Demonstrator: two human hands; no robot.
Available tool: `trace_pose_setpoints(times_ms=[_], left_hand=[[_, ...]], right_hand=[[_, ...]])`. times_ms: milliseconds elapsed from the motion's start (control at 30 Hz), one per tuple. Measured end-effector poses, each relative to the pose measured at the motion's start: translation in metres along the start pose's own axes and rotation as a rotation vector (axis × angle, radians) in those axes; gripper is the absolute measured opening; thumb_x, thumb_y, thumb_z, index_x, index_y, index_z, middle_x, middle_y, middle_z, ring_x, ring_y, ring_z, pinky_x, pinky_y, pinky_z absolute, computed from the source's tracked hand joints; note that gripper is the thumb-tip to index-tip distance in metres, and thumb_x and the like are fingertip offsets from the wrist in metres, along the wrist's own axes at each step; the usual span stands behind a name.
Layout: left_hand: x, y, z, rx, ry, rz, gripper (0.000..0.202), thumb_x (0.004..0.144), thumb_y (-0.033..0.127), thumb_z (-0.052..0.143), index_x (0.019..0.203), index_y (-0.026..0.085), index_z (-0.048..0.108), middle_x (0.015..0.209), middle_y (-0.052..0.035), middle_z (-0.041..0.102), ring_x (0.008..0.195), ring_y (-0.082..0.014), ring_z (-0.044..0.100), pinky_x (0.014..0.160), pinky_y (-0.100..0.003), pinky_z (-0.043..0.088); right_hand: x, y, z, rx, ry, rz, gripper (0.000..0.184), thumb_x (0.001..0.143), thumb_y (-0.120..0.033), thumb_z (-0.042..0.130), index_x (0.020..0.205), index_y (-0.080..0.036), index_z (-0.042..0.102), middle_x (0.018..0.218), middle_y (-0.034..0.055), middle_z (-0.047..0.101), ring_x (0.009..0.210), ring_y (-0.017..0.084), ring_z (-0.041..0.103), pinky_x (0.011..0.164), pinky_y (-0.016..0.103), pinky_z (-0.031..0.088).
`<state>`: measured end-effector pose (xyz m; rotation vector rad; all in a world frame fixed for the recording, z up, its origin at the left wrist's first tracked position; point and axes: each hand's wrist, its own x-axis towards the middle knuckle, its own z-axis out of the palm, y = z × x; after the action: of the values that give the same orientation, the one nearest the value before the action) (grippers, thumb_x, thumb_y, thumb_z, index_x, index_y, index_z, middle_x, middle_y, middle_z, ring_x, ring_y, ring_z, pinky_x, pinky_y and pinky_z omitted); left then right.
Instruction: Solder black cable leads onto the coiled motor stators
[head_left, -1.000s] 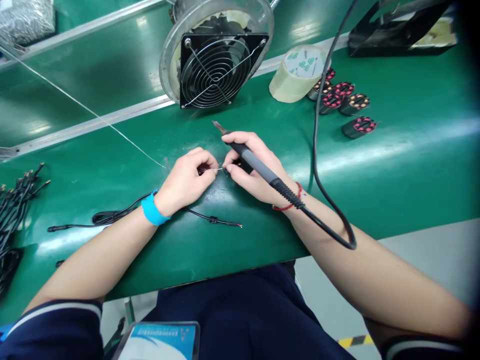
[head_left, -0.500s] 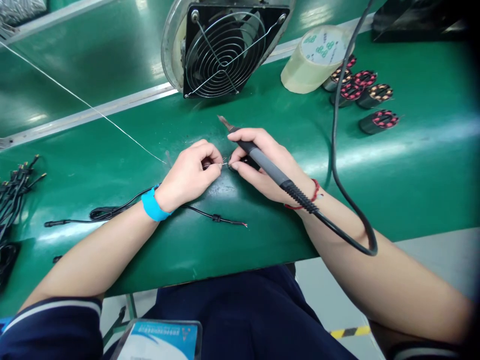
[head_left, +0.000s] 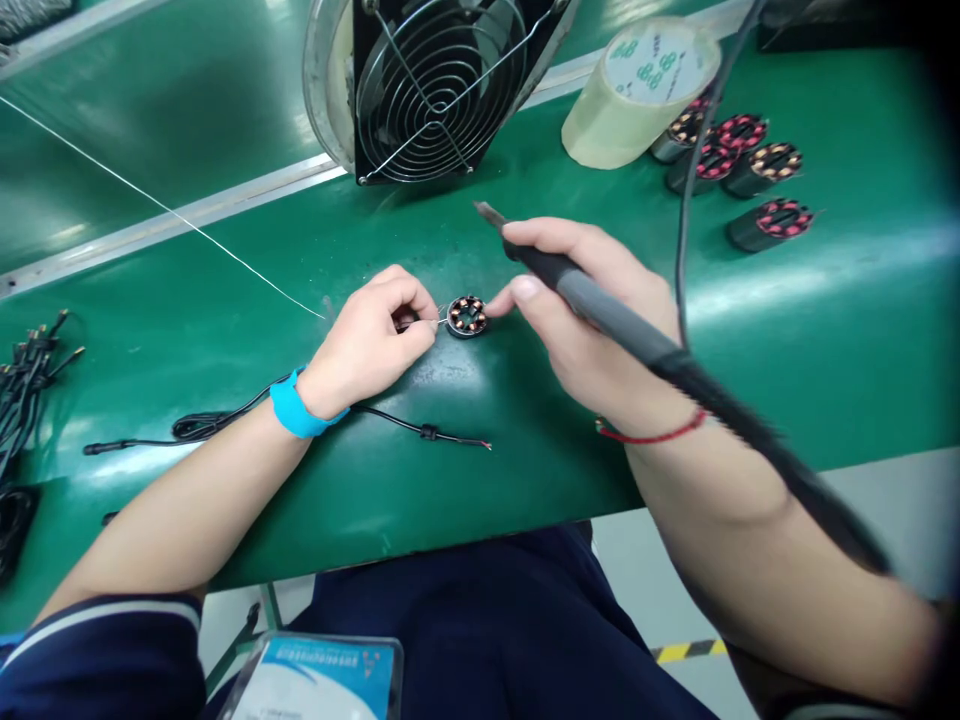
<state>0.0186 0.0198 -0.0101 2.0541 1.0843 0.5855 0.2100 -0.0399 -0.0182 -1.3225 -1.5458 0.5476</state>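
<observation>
Head view: the wound coil (head_left: 467,316) sits on the bench (head_left: 570,450), a thin wire (head_left: 442,321) at its left edge pinched by the left hand (head_left: 367,338). Right of it, the right hand (head_left: 592,372) grips a soldering iron (head_left: 615,313), tip clear; on its near side a cord (head_left: 428,432) lies, bare ends unjoined.

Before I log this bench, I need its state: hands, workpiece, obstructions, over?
Left hand pinching thin wire beside wound coil. Right hand gripping soldering iron, fingertip at coil's right edge. Possible snag: black cable lying nearby, apart from coil.
</observation>
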Motion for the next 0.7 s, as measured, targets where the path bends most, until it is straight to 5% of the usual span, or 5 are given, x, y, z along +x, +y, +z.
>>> trace_pose_setpoints(times_ms=[133, 300, 700], left_hand=[[-0.001, 0.001, 0.001, 0.022, -0.021, 0.004, 0.011, 0.069, 0.007, 0.053, 0.064, 0.017, 0.055, 0.079, -0.0012, 0.06, 0.072, -0.0124, 0.054, 0.065, -0.029, 0.045], [-0.002, 0.002, 0.005, 0.031, -0.019, -0.003, 0.013, 0.068, 0.006, 0.052, 0.062, 0.018, 0.051, 0.076, -0.001, 0.06, 0.073, -0.0134, 0.055, 0.065, -0.031, 0.047], [-0.001, 0.002, 0.006, 0.01, -0.02, -0.039, 0.017, 0.071, 0.006, 0.056, 0.063, 0.019, 0.049, 0.074, -0.0016, 0.057, 0.076, -0.0154, 0.055, 0.077, -0.037, 0.054]], right_hand=[[-0.02, -0.015, -0.01, -0.093, 0.077, -0.129, 0.019, 0.09, -0.026, 0.063, 0.108, -0.029, 0.065, 0.106, 0.0025, 0.072, 0.092, 0.02, 0.069, 0.084, 0.04, 0.059], [-0.048, -0.002, -0.006, -0.035, 0.254, -0.11, 0.019, 0.08, -0.027, 0.071, 0.099, -0.029, 0.066, 0.081, 0.0004, 0.066, 0.059, 0.016, 0.063, 0.05, 0.034, 0.051], [-0.055, -0.001, -0.007, 0.008, 0.201, 0.024, 0.013, 0.079, -0.033, 0.073, 0.089, -0.027, 0.068, 0.075, 0.0004, 0.068, 0.057, 0.018, 0.066, 0.049, 0.035, 0.051]])
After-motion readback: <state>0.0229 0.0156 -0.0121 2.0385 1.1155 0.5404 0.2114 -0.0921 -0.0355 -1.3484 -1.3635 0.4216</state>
